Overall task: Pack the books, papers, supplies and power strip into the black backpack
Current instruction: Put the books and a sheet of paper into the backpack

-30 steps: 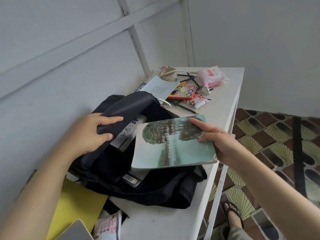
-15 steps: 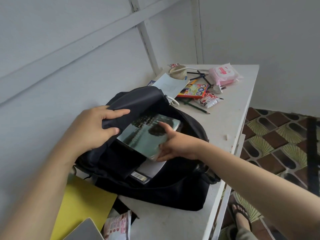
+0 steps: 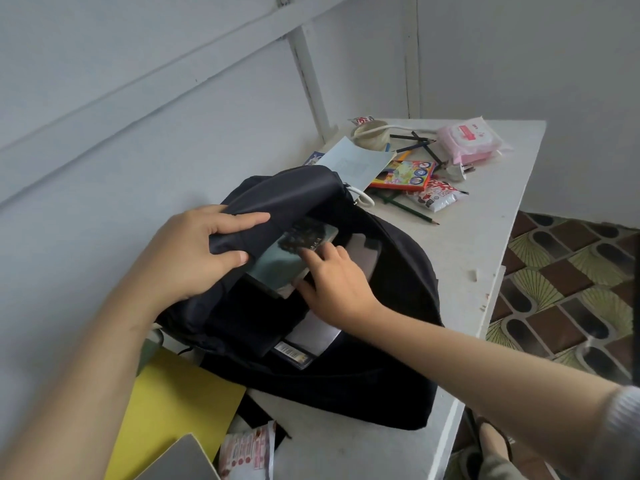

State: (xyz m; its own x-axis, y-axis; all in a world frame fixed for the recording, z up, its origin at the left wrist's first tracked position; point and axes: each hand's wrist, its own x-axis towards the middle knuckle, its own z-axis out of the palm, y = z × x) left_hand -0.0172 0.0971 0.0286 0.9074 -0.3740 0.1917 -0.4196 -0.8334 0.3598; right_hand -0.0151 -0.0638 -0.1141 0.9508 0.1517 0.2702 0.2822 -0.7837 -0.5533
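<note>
The fingers (image 3: 242,220) of the left hand (image 3: 194,251) curl round the raised flap of the black fabric backpack (image 3: 346,393), pinching the cloth and holding the opening wide. The fingers (image 3: 313,252) of the right hand (image 3: 332,282) lie bent on the cover of a teal-green paperback book with a dark tree picture (image 3: 291,254), with the thumb at the book's lower edge, so the hand grips it. The book is tilted and sits halfway inside the opening, its upper part under the flap. Below the right hand, white papers (image 3: 311,332) and a dark book with a barcode label (image 3: 294,356) stick out of the backpack.

The backpack lies across the middle of the white worktop (image 3: 485,216), close to its wall-side edge. At the far corner lie a pink wipes pack (image 3: 467,140), a coiled white cable (image 3: 372,133), a colourful flat crayon box (image 3: 405,173), a red-and-white packet (image 3: 440,195), loose pencils (image 3: 412,209) and a pale blue booklet (image 3: 356,161). At the near left corner a yellow folder (image 3: 173,410) lies partly under the backpack.
</note>
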